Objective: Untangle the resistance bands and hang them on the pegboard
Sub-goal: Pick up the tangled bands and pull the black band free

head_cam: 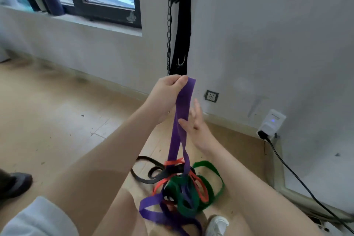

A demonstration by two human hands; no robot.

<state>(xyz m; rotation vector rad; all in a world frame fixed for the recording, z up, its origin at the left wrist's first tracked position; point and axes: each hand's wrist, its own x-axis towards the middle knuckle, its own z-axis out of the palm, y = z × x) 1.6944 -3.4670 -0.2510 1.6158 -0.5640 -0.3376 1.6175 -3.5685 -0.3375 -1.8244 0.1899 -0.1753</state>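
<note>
Right, the tangle of bands (180,193) sprawls on the floor, soft, limp and light, loops snagging each other. Up out of that heap runs the purple band (181,120), best held at its top fold. There the left hand (166,97) pinches it, and just below, the right hand (195,124) touches the strip, fingers spread and gripping nothing.

Pale wood-look floor (57,120), scuffed and speckled with dark bits. Tangled bands (183,189) in purple, green, red and black heaped on it. White shoe (217,225) just beside the heap, nearer the camera. Dark shoe (15,184) well left of the heap.
</note>
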